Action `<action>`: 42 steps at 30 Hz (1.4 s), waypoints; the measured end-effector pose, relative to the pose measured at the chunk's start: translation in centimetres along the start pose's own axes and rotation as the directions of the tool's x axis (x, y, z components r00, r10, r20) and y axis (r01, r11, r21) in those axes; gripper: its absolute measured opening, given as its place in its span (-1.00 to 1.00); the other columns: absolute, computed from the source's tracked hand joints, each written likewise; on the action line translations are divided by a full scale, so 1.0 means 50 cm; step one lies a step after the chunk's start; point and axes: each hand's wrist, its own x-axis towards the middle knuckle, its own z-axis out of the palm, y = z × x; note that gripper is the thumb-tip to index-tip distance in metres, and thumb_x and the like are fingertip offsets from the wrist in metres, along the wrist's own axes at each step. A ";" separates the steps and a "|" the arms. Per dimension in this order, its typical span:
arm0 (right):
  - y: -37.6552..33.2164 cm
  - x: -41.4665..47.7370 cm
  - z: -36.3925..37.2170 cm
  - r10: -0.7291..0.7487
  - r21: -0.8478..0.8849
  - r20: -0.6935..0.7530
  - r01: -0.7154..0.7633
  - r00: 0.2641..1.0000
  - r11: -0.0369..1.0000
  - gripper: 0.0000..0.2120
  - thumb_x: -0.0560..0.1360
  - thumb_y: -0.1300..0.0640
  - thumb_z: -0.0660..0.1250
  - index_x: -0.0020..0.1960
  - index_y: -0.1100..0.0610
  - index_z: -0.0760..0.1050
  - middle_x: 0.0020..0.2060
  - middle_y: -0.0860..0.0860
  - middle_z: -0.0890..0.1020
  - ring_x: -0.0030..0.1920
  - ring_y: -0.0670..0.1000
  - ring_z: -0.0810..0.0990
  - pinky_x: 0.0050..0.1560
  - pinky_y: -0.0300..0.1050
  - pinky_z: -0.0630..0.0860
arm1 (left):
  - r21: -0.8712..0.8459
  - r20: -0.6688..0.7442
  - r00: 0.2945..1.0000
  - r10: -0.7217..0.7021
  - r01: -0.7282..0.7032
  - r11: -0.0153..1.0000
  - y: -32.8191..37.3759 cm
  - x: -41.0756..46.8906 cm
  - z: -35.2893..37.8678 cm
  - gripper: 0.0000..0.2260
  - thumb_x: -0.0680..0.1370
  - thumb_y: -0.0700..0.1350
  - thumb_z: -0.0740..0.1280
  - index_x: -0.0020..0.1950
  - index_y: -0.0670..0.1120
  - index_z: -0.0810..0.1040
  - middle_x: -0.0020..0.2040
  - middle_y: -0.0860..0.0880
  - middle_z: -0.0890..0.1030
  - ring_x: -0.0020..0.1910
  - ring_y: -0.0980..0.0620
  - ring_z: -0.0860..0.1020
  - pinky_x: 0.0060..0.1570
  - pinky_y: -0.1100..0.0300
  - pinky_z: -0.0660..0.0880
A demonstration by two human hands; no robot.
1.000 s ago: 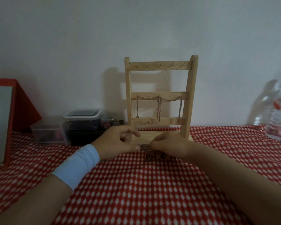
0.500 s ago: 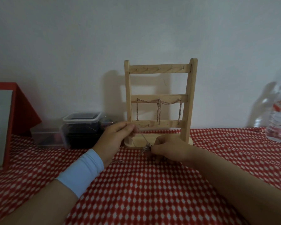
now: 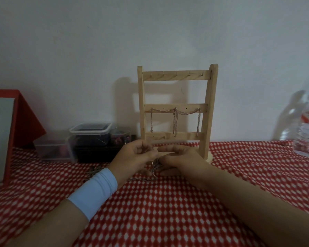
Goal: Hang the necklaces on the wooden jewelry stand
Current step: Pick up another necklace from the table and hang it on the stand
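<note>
Pale unvarnished wooden jewelry stand (image 3: 177,77), thin metal chain necklaces (image 3: 175,120), matt red-and-white cloth (image 3: 168,211) over the bench, clear plastic boxes (image 3: 89,136), glossy clear plastic bottle (image 3: 307,136), soft cloth wristband (image 3: 95,191)

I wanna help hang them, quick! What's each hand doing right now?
Left hand: closed, pinching the silver necklace.
Right hand: closed, pinching the same necklace.

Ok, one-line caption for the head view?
The left hand and right hand hold a thin silver chain necklace in front of the wooden ladder-shaped jewelry stand.
</note>
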 end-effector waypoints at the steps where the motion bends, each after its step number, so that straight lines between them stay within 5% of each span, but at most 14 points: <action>1: 0.004 0.003 0.000 -0.005 -0.013 0.007 0.005 1.000 1.000 -0.77 0.53 0.34 0.42 0.18 0.25 0.62 -0.05 0.15 0.75 -0.11 0.05 0.75 -0.13 -0.13 0.69 | 0.035 -0.012 1.000 0.008 -0.008 0.999 -0.005 -0.001 0.001 -0.93 0.53 -0.21 0.40 -0.11 -0.19 0.57 -0.22 -0.09 0.58 -0.32 0.05 0.57 -0.38 0.09 0.59; 5: 0.010 0.007 -0.003 -0.006 -0.024 -0.004 0.006 1.000 1.000 -0.90 0.53 0.33 0.43 0.00 0.32 0.70 -0.03 0.11 0.75 -0.04 0.06 0.75 -0.10 -0.12 0.69 | 0.074 -0.018 1.000 -0.004 0.006 0.997 -0.024 0.003 -0.006 -0.78 0.58 -0.22 0.32 -0.26 -0.10 0.43 -0.42 -0.15 0.43 -0.46 -0.09 0.41 -0.50 0.14 0.48; 8: 0.010 0.013 -0.007 -0.043 -0.021 -0.065 0.041 0.997 0.999 -0.94 0.51 0.34 0.45 -0.06 0.29 0.71 -0.09 0.11 0.76 -0.06 0.07 0.75 -0.09 -0.10 0.69 | 0.138 -0.012 1.000 0.012 -0.010 0.990 -0.033 -0.001 0.001 -0.82 0.55 -0.21 0.38 -0.19 -0.10 0.40 -0.39 -0.10 0.44 -0.48 0.02 0.43 -0.50 0.22 0.39; 14: 0.016 0.016 -0.004 -0.263 -0.258 -0.159 0.217 0.952 0.941 -0.91 0.51 0.31 0.47 -0.12 0.16 0.72 -0.20 0.00 0.76 -0.17 -0.01 0.75 -0.18 -0.18 0.68 | 0.358 -0.023 0.994 0.111 -0.096 0.929 -0.059 0.000 0.014 -0.89 0.47 -0.04 0.49 -0.03 0.07 0.66 -0.05 0.11 0.67 -0.04 0.22 0.62 0.05 0.26 0.54; 19: 0.023 0.016 -0.010 -0.478 -0.656 -0.046 0.335 0.877 0.677 -0.81 0.50 0.20 0.50 0.01 -0.07 0.66 -0.17 -0.26 0.68 -0.12 -0.28 0.67 -0.07 -0.38 0.60 | 0.417 0.004 0.993 0.118 -0.109 0.902 -0.058 -0.001 0.014 -0.89 0.59 -0.06 0.33 -0.08 0.05 0.65 -0.10 0.12 0.66 -0.11 0.26 0.58 -0.11 0.46 0.45; 22: 0.024 0.015 -0.006 -0.464 -0.684 -0.010 0.333 0.886 0.649 -0.76 0.53 0.13 0.47 0.19 -0.02 0.64 -0.11 -0.30 0.63 -0.08 -0.32 0.64 -0.01 -0.38 0.60 | 0.423 -0.014 0.995 0.099 -0.083 0.902 -0.063 -0.001 0.020 -0.82 0.64 -0.04 0.23 -0.08 0.06 0.59 -0.09 0.08 0.62 -0.09 0.19 0.57 -0.08 0.33 0.44; 27: 0.018 0.010 0.000 -0.401 -0.753 -0.005 0.261 0.916 0.605 -0.82 0.60 0.06 0.36 0.14 0.03 0.69 -0.12 -0.21 0.68 -0.12 -0.30 0.63 -0.13 -0.49 0.51 | 0.415 -0.054 0.989 0.139 -0.104 0.904 -0.066 -0.002 0.027 -0.82 0.64 -0.01 0.22 -0.02 0.02 0.60 -0.03 0.06 0.61 -0.03 0.18 0.56 -0.05 0.34 0.44; 33: 0.016 0.006 0.002 -0.441 -0.867 0.127 0.315 0.888 0.385 -0.79 0.61 0.15 0.32 0.19 0.05 0.66 -0.02 -0.06 0.71 -0.08 -0.14 0.62 -0.01 -0.32 0.55 | 0.459 -0.016 0.991 0.130 -0.108 0.882 -0.068 -0.002 0.027 -0.83 0.62 0.04 0.24 -0.03 0.03 0.60 -0.02 0.05 0.61 -0.05 0.16 0.57 0.01 0.22 0.50; 37: 0.015 0.005 0.000 -0.412 -0.841 0.093 0.293 0.906 0.455 -0.83 0.63 0.12 0.32 0.14 0.05 0.66 -0.12 -0.17 0.64 -0.13 -0.21 0.59 -0.09 -0.42 0.51 | 0.446 -0.033 0.985 0.170 -0.138 0.885 -0.058 -0.007 0.016 -0.93 0.54 0.05 0.37 -0.08 0.09 0.57 -0.11 0.14 0.59 -0.15 0.27 0.55 -0.09 0.32 0.46; 42: 0.006 0.000 -0.008 -0.256 -0.639 -0.009 0.191 0.967 0.745 -0.73 0.65 0.03 0.29 -0.17 0.06 0.62 -0.36 -0.07 0.66 -0.36 -0.15 0.61 -0.29 -0.35 0.54 | 0.422 -0.010 0.983 0.184 -0.163 0.892 -0.061 0.002 -0.003 -0.95 0.57 0.00 0.35 -0.05 0.11 0.61 -0.10 0.14 0.63 -0.05 0.19 0.58 0.06 0.18 0.54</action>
